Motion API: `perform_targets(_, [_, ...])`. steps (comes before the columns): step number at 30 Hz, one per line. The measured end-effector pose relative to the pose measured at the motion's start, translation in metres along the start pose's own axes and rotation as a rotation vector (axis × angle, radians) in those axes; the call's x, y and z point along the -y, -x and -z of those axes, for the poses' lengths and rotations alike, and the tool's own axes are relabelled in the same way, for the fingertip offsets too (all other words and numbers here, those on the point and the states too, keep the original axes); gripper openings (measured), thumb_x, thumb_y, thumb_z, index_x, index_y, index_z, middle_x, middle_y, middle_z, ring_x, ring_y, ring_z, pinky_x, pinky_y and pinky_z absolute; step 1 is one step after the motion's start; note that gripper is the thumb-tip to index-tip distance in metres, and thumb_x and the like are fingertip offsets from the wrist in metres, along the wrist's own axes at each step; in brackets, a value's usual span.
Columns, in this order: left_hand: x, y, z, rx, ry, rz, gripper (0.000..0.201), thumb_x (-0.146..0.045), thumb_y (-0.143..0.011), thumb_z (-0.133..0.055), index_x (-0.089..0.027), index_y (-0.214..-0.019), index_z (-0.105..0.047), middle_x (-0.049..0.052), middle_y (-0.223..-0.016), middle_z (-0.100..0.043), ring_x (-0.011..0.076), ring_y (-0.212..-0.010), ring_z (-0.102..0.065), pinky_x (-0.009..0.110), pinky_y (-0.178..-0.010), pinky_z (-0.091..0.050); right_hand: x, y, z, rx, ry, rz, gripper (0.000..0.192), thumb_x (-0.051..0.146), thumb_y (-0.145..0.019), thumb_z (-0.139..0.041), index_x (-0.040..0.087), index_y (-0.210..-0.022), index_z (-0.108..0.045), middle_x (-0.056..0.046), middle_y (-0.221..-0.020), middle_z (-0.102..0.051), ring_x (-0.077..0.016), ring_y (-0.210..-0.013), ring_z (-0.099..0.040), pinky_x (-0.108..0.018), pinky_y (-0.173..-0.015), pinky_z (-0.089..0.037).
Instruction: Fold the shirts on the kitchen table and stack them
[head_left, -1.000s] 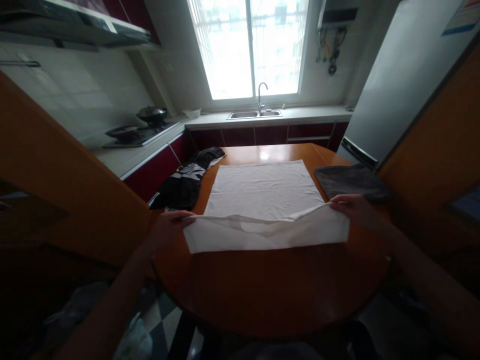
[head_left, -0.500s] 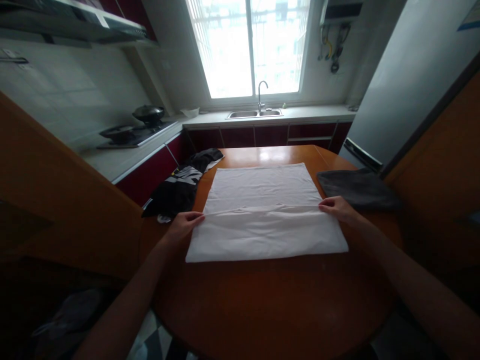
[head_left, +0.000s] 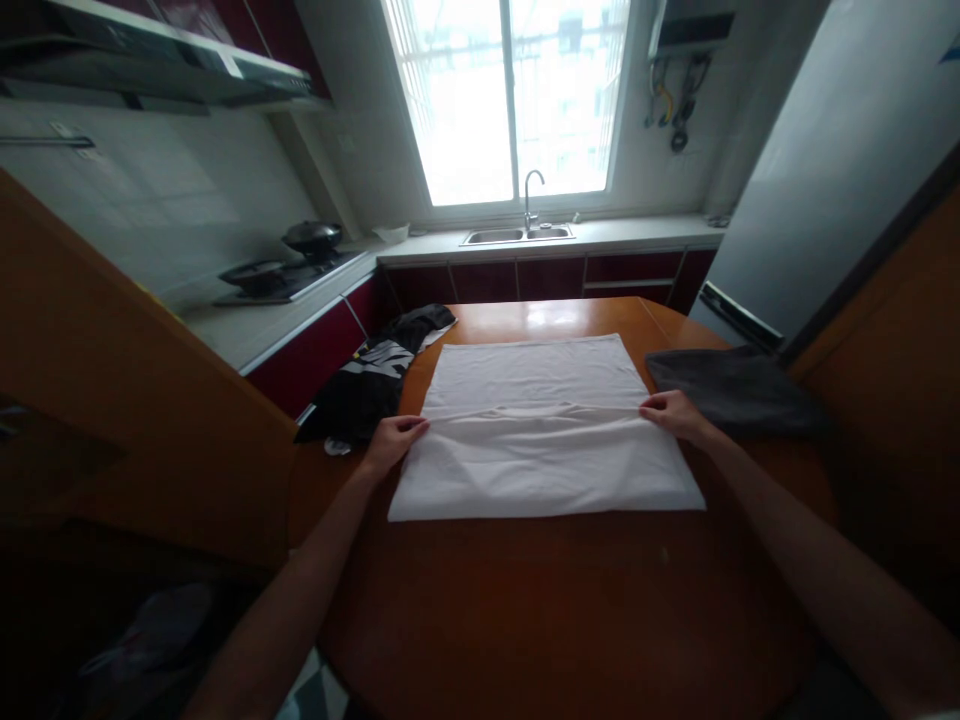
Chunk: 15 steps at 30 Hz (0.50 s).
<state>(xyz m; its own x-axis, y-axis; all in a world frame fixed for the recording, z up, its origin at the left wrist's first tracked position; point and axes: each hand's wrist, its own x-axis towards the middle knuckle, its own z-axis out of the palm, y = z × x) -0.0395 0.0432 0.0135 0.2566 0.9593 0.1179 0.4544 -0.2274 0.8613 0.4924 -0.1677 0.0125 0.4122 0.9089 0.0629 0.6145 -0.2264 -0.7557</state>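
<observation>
- White cloth (head_left: 544,440) lies flat on the round wooden table (head_left: 555,600), its near part doubled over; I judge it thin, light and limp, apt to wrinkle and slide on the glossy wood.
- My left hand (head_left: 395,440) pinches the fold's left end, my right hand (head_left: 673,413) its right end; those edges look like the best grip.
- Dark patterned garment (head_left: 371,385) hangs off the left rim.
- Grey towel (head_left: 739,390) sits just right, crowding that side.
- Beyond: sink (head_left: 517,236) under the window.

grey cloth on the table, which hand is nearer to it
Right. The right hand pinches the white cloth just beside the grey cloth; the left hand is across, at the opposite edge.
</observation>
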Motion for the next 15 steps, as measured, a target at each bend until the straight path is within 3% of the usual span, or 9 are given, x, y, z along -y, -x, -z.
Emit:
perform_targets(7, [-0.007,-0.001,-0.002,-0.066,0.031,0.004,0.061,-0.061,-0.056,-0.083,-0.011,-0.090,-0.080,0.014,-0.094,-0.079,0.0307,-0.090,-0.072,0.035,-0.078,-0.056,0.005,-0.002,0.010,-0.024,-0.006,0.006,0.030,0.041,-0.068,-0.066,0.015,-0.076,-0.077,-0.006,-0.075,-0.075,-0.0212,-0.071,-0.066,-0.026,-0.062,-0.047])
perform_targets(12, [-0.003,0.000,-0.009,-0.044,-0.129,-0.078,0.051,-0.057,-0.067,-0.074,-0.011,-0.089,-0.080,0.014,-0.090,-0.079,0.0280,-0.083,-0.073,0.034,-0.076,-0.055,-0.002,-0.008,-0.001,0.013,0.073,0.037,0.029,0.037,-0.070,-0.063,0.012,-0.074,-0.077,-0.007,-0.071,-0.074,-0.0216,-0.069,-0.066,-0.027,-0.062,-0.047])
perform_targets(15, [-0.007,-0.002,-0.007,0.027,-0.324,-0.118,0.043,-0.048,-0.077,-0.066,-0.013,-0.098,-0.078,0.012,-0.095,-0.078,0.0257,-0.086,-0.072,0.031,-0.080,-0.054,-0.004,-0.009,-0.003,0.052,0.195,0.075,0.028,0.033,-0.075,-0.060,0.012,-0.078,-0.078,-0.008,-0.076,-0.076,-0.0215,-0.072,-0.068,-0.026,-0.065,-0.047])
